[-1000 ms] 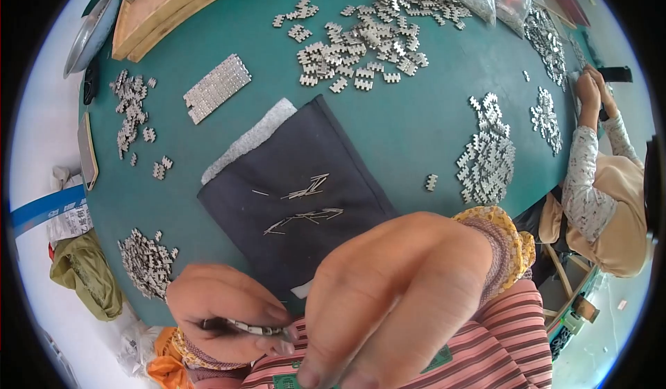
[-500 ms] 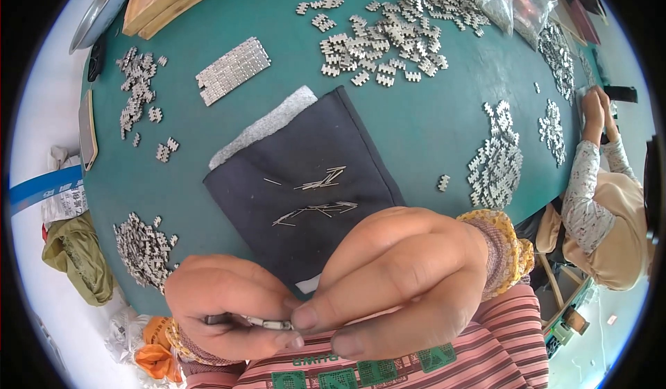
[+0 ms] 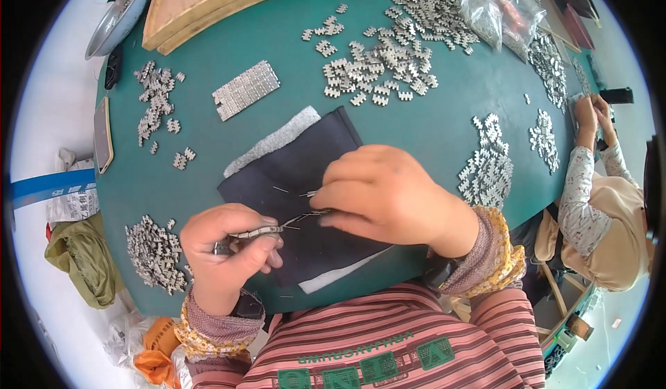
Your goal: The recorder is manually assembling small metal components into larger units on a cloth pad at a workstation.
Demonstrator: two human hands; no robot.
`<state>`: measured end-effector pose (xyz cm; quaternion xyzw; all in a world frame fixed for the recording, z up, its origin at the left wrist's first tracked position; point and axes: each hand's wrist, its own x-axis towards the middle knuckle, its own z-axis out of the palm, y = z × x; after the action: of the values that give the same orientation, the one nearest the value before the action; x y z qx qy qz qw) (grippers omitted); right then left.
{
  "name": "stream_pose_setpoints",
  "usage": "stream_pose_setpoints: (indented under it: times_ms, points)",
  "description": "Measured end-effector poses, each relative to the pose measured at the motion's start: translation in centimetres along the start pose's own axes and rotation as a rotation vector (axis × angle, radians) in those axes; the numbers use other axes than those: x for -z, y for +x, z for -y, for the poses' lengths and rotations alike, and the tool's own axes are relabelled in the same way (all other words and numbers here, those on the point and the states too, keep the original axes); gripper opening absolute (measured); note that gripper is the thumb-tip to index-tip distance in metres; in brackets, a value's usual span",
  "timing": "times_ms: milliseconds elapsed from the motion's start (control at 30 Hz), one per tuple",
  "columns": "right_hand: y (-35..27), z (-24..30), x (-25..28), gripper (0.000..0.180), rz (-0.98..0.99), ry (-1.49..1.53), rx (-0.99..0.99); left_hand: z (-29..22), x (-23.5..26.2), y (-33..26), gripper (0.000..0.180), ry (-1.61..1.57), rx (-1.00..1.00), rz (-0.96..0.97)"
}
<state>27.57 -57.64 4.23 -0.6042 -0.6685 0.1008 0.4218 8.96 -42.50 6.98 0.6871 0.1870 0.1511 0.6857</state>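
My left hand (image 3: pixel 223 243) is closed around a short strip of metal links (image 3: pixel 260 232), whose end sticks out between thumb and fingers. My right hand (image 3: pixel 392 195) is lowered over a dark cloth (image 3: pixel 333 254), thumb and fingertips drawn together at a small group of thin metal pins (image 3: pixel 297 219). Whether a pin is between those fingertips cannot be made out. Part of the pins is hidden beneath this hand. Under the dark cloth lies a light grey felt piece (image 3: pixel 274 139), showing along two edges.
On the green table lie an assembled metal link panel (image 3: pixel 247 89) and several piles of loose links (image 3: pixel 381 66). A wooden tray (image 3: pixel 229 4) stands at the far left, plastic bags (image 3: pixel 482 18) at the far right. Another person's hands (image 3: pixel 591 113) work at the right edge.
Both hands have moved away from my body and apart. My right hand has gone from beside the strip to the pins; my left hand still holds the strip. The view has shifted slightly.
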Motion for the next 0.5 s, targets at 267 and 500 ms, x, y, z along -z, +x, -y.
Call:
stream_pose_setpoints:
  times_ms: [267, 500]
  points:
    - [-0.2, 0.3, -1.9, 0.01, 0.18, -0.305, -0.049, 2.1, -0.4, 0.7, 0.011, 0.006, 0.07, 0.13]
    - [-0.5, 0.3, -1.9, 0.009, 0.105, -0.269, -0.156, 2.5, -0.9, 0.9, 0.007, 0.025, 0.055, 0.065]
